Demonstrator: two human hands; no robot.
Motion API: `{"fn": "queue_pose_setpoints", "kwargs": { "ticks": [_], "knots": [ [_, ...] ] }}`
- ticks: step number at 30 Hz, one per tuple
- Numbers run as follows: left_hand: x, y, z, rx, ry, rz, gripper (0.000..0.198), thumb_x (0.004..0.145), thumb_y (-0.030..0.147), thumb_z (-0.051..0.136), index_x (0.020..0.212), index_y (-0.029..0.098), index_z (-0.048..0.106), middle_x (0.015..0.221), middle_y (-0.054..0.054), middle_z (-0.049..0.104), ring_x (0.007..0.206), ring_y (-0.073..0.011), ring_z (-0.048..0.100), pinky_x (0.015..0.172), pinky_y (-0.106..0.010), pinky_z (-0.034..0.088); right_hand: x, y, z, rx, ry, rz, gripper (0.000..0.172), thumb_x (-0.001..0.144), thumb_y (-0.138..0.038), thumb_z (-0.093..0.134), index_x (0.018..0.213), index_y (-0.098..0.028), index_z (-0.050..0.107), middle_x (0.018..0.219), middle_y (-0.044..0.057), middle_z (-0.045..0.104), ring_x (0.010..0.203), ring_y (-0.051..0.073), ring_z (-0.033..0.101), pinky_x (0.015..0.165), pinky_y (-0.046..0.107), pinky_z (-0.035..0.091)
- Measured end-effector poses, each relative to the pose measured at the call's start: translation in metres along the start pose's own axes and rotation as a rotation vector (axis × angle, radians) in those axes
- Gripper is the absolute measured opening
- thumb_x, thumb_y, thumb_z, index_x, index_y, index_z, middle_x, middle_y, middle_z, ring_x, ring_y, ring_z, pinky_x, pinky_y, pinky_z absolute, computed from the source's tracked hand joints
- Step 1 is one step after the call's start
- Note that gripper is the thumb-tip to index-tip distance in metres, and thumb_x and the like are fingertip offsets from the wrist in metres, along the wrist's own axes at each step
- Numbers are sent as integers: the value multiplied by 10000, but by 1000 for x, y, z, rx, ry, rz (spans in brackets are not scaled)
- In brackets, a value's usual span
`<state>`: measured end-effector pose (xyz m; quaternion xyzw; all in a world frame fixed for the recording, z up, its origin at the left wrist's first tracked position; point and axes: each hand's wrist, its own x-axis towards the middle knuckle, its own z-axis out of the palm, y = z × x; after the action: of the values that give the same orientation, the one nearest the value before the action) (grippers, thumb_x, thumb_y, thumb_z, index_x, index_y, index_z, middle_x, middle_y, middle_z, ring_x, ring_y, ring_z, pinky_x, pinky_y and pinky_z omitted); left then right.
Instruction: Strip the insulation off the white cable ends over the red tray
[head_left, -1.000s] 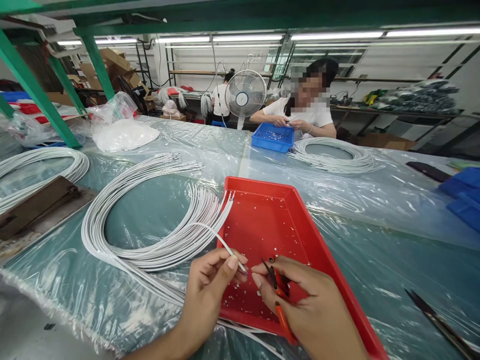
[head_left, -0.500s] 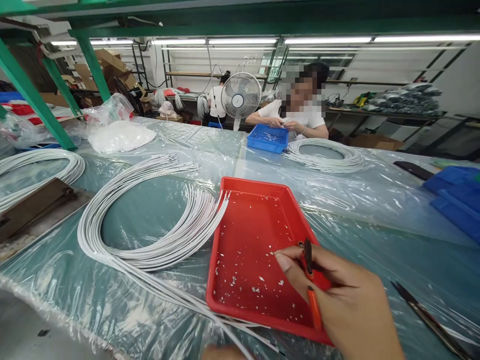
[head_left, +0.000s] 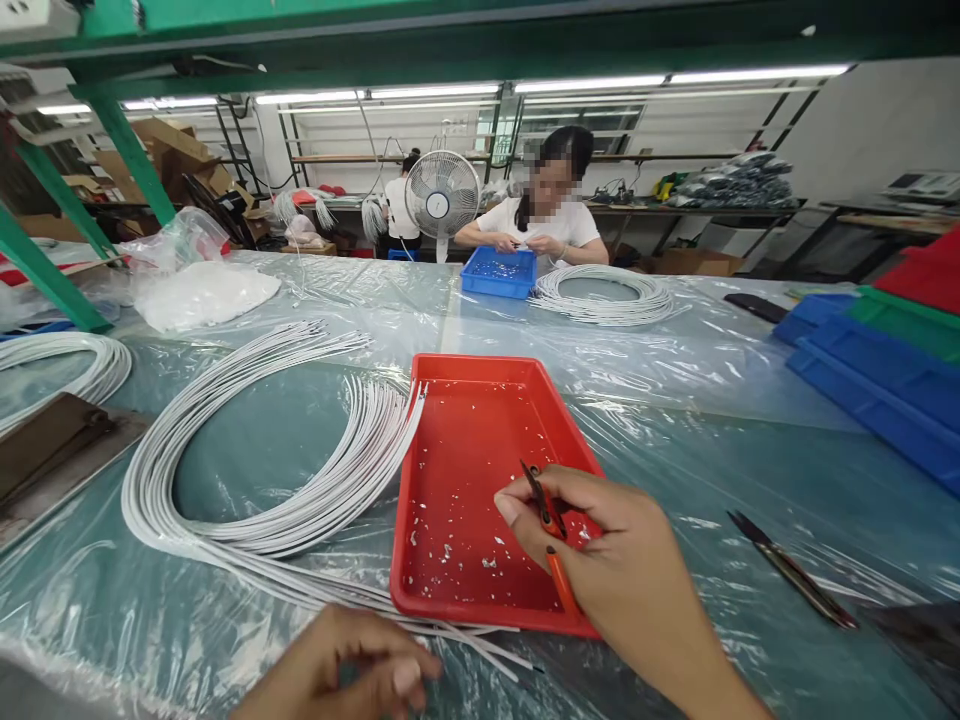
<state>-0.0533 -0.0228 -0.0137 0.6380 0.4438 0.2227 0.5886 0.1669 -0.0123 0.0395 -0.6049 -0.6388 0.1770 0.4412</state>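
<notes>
Held in the right hand (head_left: 611,545): a small pair of red-handled snips (head_left: 555,525), wrapped by the fingers, blades pointing up. Thumb and pointing finger nearly together at the tips; cannot tell if also pinching some tiny bit. Down low, the left hand (head_left: 341,660): fingers curled loosely, a gap between thumb and pointing finger, nothing seen in there.

Just beyond the left hand, a big coil of thin white cables (head_left: 154,490), flat on the clear plastic sheet (head_left: 705,450), to the left of the red tray (head_left: 480,460). A few cable tips (head_left: 422,392) over the tray's left rim, and more loose cable ends (head_left: 514,657) by its near edge. Inside the tray, lots of tiny white and shiny scraps (head_left: 489,563).

As a guess: light and bendy cables, with enough spring to curl back. Likely smooth and a bit slippery, and hard to break, except maybe at the thin tip. Best to hold one close to its end, between thumb and pointing finger, to stop any wobble. Better not to tug from the middle, for fear of a tangle.

Compared with one second ago: no cable seen pinched in the left hand now, and a place lower and more to the left, off the tray. Snips in the right hand, just like then. View turned to the right, with more stacked bins (head_left: 892,350) showing.
</notes>
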Motion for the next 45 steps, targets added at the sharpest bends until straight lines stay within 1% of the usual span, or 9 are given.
{"fn": "queue_pose_setpoints", "kwargs": {
  "ticks": [2,3,7,10,16,27,32,38,45],
  "knots": [
    [15,7,-13,284,175,144,211,807,336,546,923,221,680,897,-65,702,799,-201,644,698,-256,484,0,2,1,0,-14,-10,186,787,-265,549,651,-159,618,602,6,603,544,139,549,474,221,394],
    [25,11,-18,445,187,182,219,831,312,511,959,231,669,949,-67,696,863,-213,634,721,-263,475,1,3,1,-4,-21,-17,192,789,-269,547,646,-161,615,594,2,598,538,137,546,476,220,397],
    [69,24,-27,1041,350,177,297,868,171,391,1100,221,570,1054,-63,647,912,-211,618,729,-277,450,2,6,1,-18,-48,-42,208,795,-270,536,629,-165,603,572,-4,584,524,130,533,473,213,402],
    [95,25,-24,1127,386,152,294,827,129,438,1085,211,553,1041,-78,631,868,-226,625,653,-275,442,2,7,2,-24,-65,-60,200,797,-267,533,643,-163,609,587,2,594,523,130,530,472,214,406],
    [112,17,-21,1150,456,156,246,815,86,412,1000,160,557,919,-106,640,780,-253,625,619,-308,419,3,6,4,-61,-81,-56,231,803,-287,524,622,-164,597,558,-4,577,500,123,512,462,208,400],
    [74,12,-11,953,471,299,211,869,178,388,963,203,575,917,-24,646,688,-136,605,588,-214,419,10,25,28,139,-75,104,237,797,-312,546,659,-134,621,579,-11,544,517,121,480,470,214,380],
    [97,23,-13,969,511,306,237,882,263,399,1023,204,580,955,-48,645,739,-172,618,595,-240,406,12,30,35,169,-77,120,227,791,-311,551,704,-125,645,617,3,575,563,139,507,502,229,391],
    [126,29,-12,966,526,314,201,843,203,440,848,162,637,831,-74,637,693,-204,611,559,-256,380,14,32,37,209,-83,143,239,776,-322,568,661,-126,642,561,-13,543,527,129,481,483,228,376],
    [91,28,3,750,477,411,141,837,195,472,889,178,602,792,-17,636,571,-113,540,566,-209,410,13,35,41,326,-62,194,220,759,-356,613,725,-140,635,642,1,611,592,138,521,544,232,411]
  ]
}}
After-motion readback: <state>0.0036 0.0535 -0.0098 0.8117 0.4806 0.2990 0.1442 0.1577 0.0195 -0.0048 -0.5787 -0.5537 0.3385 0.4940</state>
